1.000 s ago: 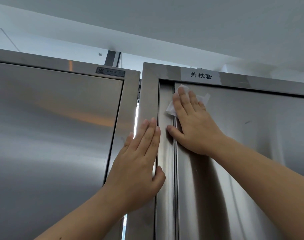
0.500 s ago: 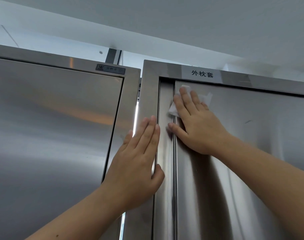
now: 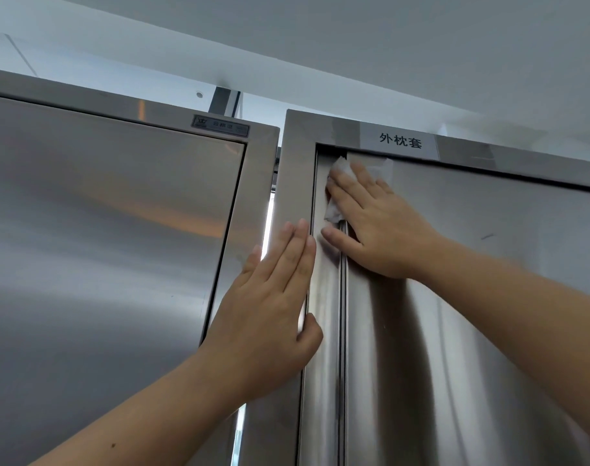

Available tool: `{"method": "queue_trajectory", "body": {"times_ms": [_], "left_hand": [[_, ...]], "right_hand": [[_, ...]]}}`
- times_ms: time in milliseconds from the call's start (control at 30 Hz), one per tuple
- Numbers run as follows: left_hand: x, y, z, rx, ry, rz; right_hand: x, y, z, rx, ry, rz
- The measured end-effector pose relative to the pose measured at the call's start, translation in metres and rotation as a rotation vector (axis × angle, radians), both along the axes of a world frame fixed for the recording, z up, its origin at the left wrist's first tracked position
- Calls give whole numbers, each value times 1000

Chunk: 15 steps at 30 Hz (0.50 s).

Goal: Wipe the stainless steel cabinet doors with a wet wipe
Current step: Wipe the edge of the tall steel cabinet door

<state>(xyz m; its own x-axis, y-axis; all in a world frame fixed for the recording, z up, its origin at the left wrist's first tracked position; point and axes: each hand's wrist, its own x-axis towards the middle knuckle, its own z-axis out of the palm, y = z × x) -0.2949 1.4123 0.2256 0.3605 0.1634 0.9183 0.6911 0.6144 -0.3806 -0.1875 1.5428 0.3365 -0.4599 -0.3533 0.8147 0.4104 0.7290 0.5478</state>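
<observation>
Steel cabinet door [image 3: 488, 297] beneath wet wipe [image 3: 342, 169] and flat, straight-fingered right hand [image 3: 384, 230]; left hand [image 3: 270, 314] flat on frame [image 3: 295, 183].

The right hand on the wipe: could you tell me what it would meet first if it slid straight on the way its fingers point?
Probably the cabinet frame's top rail, just left of the label; the right hand and wipe lie close below it.

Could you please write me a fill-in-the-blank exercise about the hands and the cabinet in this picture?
The right hand presses a white ____ on the door.
The left hand lies flat on the frame and holds ____.
The label with black characters sits ____ the right hand.
Missing words: wipe; nothing; above.
</observation>
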Motion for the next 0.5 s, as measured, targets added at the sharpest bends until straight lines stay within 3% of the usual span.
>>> {"method": "queue_trajectory", "body": {"times_ms": [133, 500], "left_hand": [[-1, 0, -1, 11, 8, 0], [-2, 0, -2, 7, -4, -19]], "right_hand": [[1, 11, -21, 93, -12, 63], [-2, -2, 10, -53, 21, 7]]}}
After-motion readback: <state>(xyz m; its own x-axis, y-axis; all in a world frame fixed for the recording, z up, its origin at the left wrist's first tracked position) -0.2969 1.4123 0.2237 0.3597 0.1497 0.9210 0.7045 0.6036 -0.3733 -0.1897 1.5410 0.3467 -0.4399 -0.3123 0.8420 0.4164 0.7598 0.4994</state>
